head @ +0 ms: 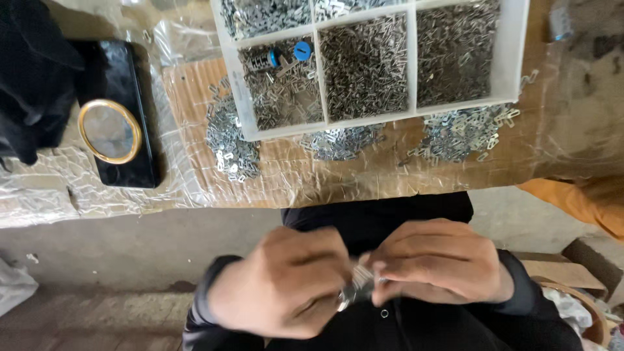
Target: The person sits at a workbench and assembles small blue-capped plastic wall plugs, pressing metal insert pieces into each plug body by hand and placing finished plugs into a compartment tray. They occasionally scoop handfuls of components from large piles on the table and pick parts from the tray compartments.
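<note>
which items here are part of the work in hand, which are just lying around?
In use:
left hand and right hand, both pinching a small metal part
white divided tray of small metal pieces
loose flat metal clips on the cardboard

Lying about:
black phone with gold-rimmed round mirror
black cloth
orange fabric

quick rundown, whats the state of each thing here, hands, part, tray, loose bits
left hand: closed on the small metal part
right hand: pinching the same part
small metal part: held between both hands, blurred
compartment tray: open, sections filled with small metal pieces
loose metal clips: piled beside the tray
</note>
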`<state>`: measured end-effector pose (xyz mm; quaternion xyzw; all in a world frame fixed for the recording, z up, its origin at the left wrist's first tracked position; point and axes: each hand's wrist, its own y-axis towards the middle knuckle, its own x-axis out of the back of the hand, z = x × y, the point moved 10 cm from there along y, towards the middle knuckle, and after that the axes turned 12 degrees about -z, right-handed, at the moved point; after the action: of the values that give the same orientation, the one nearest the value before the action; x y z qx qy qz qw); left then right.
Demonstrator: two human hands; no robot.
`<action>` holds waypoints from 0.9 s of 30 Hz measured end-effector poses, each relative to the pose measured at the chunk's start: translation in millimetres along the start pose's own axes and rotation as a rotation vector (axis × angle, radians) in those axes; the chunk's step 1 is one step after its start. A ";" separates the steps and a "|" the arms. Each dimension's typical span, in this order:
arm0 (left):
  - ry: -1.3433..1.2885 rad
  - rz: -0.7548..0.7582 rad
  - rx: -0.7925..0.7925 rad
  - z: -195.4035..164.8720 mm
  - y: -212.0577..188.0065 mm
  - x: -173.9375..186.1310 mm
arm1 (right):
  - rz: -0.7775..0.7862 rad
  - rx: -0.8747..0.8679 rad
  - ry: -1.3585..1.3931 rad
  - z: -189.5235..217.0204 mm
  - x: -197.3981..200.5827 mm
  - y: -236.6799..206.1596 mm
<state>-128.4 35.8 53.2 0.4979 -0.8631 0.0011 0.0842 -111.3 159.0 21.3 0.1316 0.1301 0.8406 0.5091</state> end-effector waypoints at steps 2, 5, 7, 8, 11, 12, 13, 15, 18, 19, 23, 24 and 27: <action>0.057 0.066 -0.336 -41.0 5.2 21.6 | 0.020 0.011 0.014 1.4 7.9 6.6; 0.856 -0.528 -0.253 -29.4 16.1 69.8 | -0.168 0.041 -0.110 0.0 48.3 27.6; 1.204 -0.693 -0.158 -14.6 15.0 83.7 | -0.188 0.106 -0.189 1.7 65.2 45.7; 1.284 -0.644 -0.114 1.0 21.5 83.4 | -0.177 0.148 -0.228 2.3 70.7 56.2; 1.404 -0.556 0.012 32.7 33.0 88.2 | -0.028 0.274 -0.304 -4.5 66.8 86.9; 1.427 -0.539 0.052 37.4 34.8 91.8 | 0.006 0.319 -0.353 -7.9 63.3 95.8; 1.389 -0.563 0.005 31.5 35.8 93.0 | 0.015 0.311 -0.330 -15.5 61.9 106.4; 1.309 -0.606 -0.080 14.9 34.7 92.2 | 0.035 0.264 -0.250 -27.4 53.6 121.4; 0.866 -0.759 0.132 13.5 23.7 105.8 | 0.042 0.118 -0.046 -42.1 38.9 133.8; 0.782 -0.744 0.111 12.7 28.3 98.4 | 0.046 0.061 0.035 -47.4 33.5 135.7; 0.721 -0.657 -0.094 5.0 55.6 66.6 | -0.089 -0.127 0.143 -64.3 52.1 132.3; 0.776 -0.628 -0.179 1.6 63.9 58.0 | -0.152 -0.165 0.162 -68.6 63.5 129.1; 1.196 -0.453 -0.248 5.9 84.6 38.0 | -0.306 -0.273 0.260 -82.1 90.0 116.4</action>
<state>-220.6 45.2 59.9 0.5678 -0.5346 0.1605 0.6050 -276.3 180.0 -6.1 -0.0693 0.0981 0.7732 0.6226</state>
